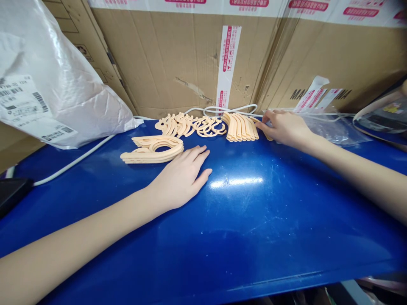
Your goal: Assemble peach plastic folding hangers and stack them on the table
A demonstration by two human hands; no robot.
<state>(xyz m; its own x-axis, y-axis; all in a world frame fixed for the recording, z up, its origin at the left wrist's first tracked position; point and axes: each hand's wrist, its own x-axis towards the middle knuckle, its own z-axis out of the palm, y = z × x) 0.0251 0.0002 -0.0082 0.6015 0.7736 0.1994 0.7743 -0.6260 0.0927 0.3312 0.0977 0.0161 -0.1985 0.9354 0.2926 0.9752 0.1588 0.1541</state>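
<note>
My left hand (182, 176) lies palm down on the blue table, fingers stretched out and nothing in them. Just beyond it sits a stack of cream plastic pieces (146, 157), long and curved with a round opening, like folding hanger bodies. My right hand (284, 127) is at the far side, its thumb and fingers closed on a curved cream hanger arm (266, 132), mostly hidden by the fingers. Beside that piece stands a row of matching hanger arms (242, 128). Farther left lie several cream hooks (210, 127) and a cluster of small curved pieces (176, 123).
Cardboard boxes (184, 59) wall off the back of the blue table (241, 237). A white plastic mailing bag (73, 93) leans at left, near a dark object (12, 192) and a white cable (74, 161). Clear plastic bags (337, 129) lie at right.
</note>
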